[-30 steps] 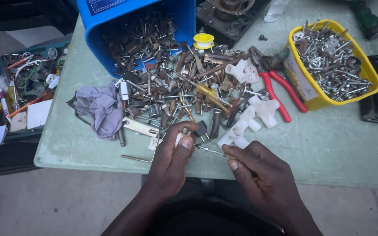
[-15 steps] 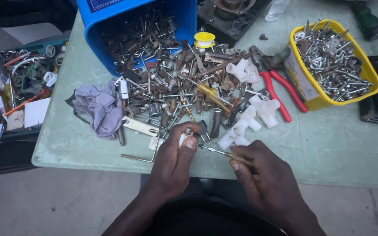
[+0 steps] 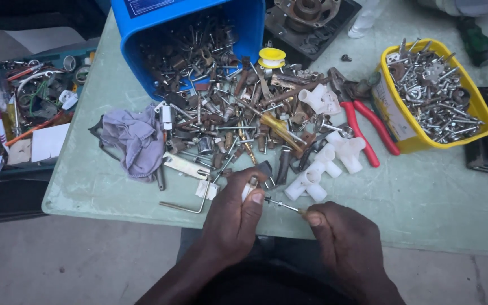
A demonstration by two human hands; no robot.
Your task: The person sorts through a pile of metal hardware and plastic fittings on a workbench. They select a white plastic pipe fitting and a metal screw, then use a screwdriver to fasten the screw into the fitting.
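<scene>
- We work at a pale green worktop (image 3: 436, 209) with a worn, scuffed face; grey concrete floor shows below its near edge.
- A blue plastic bin (image 3: 142, 51) lies tipped on the far side, spilling a heap of rusty hardware (image 3: 227, 113): bolts, springs, brackets and brass bits.
- Our left hand (image 3: 232, 217) has its grip closed on a small white piece (image 3: 248, 189) at the near edge of the heap.
- Our right hand (image 3: 343, 243) pinches the end of a thin metal screw (image 3: 280, 204), which spans the gap between the two hands, just above the worktop's near edge.
- White plastic pipe tees (image 3: 323, 169) lie just beyond the screw; red-handled pliers (image 3: 368, 130) lie beside them.
- A yellow tub (image 3: 391, 107) of bright screws stands at the right, well apart from the hands.
- A crumpled grey rag (image 3: 134, 141) lies left of the heap, soft against all the metal.
- A teal tray (image 3: 86, 56) of oddments sits off the worktop's left edge.
- Bare surface lies to the right of the hands, below the yellow tub.
</scene>
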